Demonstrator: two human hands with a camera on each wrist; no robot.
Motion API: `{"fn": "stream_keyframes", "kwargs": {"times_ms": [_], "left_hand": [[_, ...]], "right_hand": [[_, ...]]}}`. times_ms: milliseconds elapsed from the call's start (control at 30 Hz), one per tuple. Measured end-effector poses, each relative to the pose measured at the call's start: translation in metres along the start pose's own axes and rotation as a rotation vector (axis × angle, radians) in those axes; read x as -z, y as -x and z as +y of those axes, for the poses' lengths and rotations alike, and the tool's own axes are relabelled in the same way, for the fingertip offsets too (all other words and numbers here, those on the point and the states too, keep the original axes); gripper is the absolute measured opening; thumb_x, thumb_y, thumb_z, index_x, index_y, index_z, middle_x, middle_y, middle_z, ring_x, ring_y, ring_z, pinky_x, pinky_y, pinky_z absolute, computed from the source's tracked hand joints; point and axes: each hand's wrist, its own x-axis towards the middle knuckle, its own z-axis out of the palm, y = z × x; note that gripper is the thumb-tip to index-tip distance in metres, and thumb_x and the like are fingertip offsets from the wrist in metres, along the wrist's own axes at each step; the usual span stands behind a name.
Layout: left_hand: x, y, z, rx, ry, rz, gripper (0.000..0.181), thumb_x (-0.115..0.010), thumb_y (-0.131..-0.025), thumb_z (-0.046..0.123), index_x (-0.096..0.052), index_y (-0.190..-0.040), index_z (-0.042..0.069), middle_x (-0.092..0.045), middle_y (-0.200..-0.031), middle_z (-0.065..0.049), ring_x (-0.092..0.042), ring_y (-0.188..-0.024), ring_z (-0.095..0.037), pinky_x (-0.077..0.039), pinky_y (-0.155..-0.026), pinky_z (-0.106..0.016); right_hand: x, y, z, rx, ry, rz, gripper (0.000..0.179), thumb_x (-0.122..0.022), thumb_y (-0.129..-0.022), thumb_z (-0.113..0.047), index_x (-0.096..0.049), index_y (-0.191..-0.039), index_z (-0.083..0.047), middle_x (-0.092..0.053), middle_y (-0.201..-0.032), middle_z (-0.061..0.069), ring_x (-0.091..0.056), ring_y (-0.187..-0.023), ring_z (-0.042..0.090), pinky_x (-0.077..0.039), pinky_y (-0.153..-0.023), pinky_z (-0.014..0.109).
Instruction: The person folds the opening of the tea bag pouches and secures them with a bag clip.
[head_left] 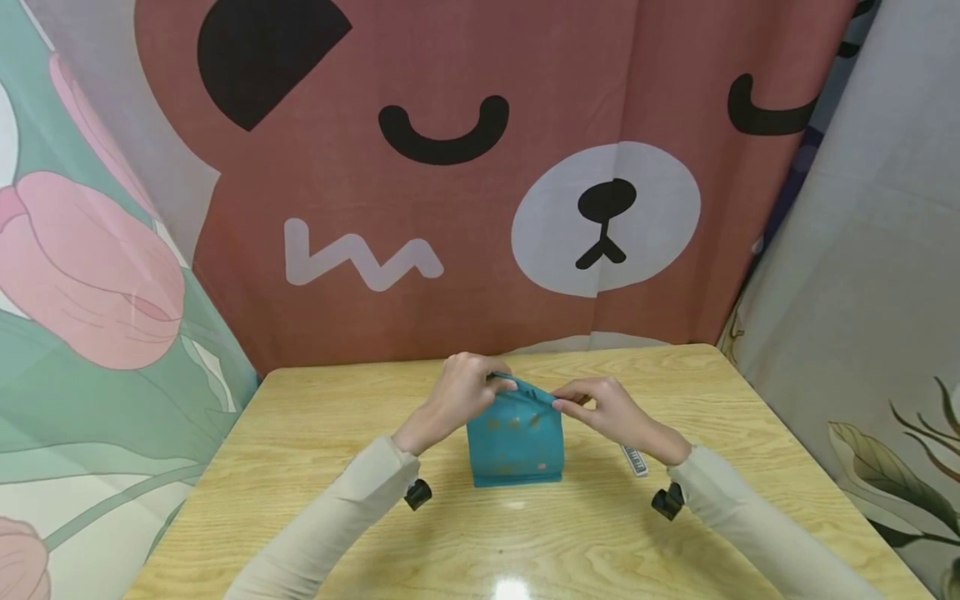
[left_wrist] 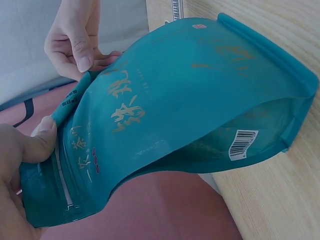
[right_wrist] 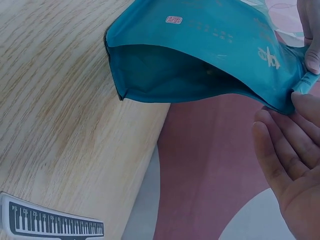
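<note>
A teal stand-up pouch (head_left: pixel 516 437) with gold lettering stands upright on the table, its top edge folded over toward the front. My left hand (head_left: pixel 467 385) grips the left end of that fold; the thumb lies across it in the left wrist view. At the other end, my right hand (head_left: pixel 606 408) pinches the corner of the fold between thumb and fingers. A zip strip (left_wrist: pixel 64 182) crosses the pouch near its top, and a barcode (left_wrist: pixel 243 145) shows on its side gusset.
On the wooden table (head_left: pixel 315 467), a flat white-and-dark strip with ruler-like marks (right_wrist: pixel 55 220) lies right of the pouch, partly under my right forearm in the head view. A curtain with a bear face (head_left: pixel 450 250) hangs behind the table; patterned curtains flank both sides.
</note>
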Motion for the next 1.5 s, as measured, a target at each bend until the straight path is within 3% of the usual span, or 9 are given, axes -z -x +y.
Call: {"fn": "stream_keyframes", "kwargs": {"times_ms": [400,567,900,1500], "left_hand": [[0.000,0.000,0.000,0.008,-0.007,-0.002,0.008,-0.076,-0.089,0.019,-0.079,-0.090,0.012,-0.073,-0.081,0.002,-0.059,-0.059,-0.002,-0.045,-0.053,-0.017],[0.000,0.001,0.000,0.009,0.000,-0.006,0.009,-0.076,-0.089,0.019,-0.079,-0.091,0.012,-0.073,-0.082,0.002,-0.058,-0.059,-0.001,-0.045,-0.053,-0.017],[0.000,0.000,0.000,0.005,-0.004,-0.001,0.007,-0.076,-0.089,0.018,-0.080,-0.090,0.012,-0.073,-0.081,0.002,-0.059,-0.059,-0.001,-0.045,-0.055,-0.017],[0.001,0.001,0.000,-0.002,-0.003,0.010,0.007,-0.076,-0.088,0.018,-0.080,-0.090,0.012,-0.074,-0.081,0.002,-0.059,-0.058,-0.001,-0.046,-0.055,-0.017]], "right_hand": [[0.001,0.004,0.005,0.016,0.001,0.013,0.015,-0.068,-0.093,-0.005,-0.075,-0.106,-0.009,-0.073,-0.091,-0.003,-0.068,-0.074,0.013,-0.057,-0.064,0.032],[0.000,0.005,0.007,0.028,0.011,0.021,0.015,-0.068,-0.093,-0.003,-0.076,-0.104,-0.009,-0.073,-0.089,0.001,-0.067,-0.071,0.010,-0.056,-0.062,0.030],[0.000,0.011,0.011,-0.015,0.047,0.014,0.013,-0.068,-0.094,-0.005,-0.077,-0.101,-0.011,-0.072,-0.089,-0.007,-0.062,-0.070,0.002,-0.054,-0.061,0.027],[0.004,0.026,0.023,-0.084,0.119,0.011,0.010,-0.069,-0.094,-0.007,-0.077,-0.098,-0.011,-0.073,-0.090,0.001,-0.064,-0.071,0.003,-0.054,-0.062,0.025]]}}
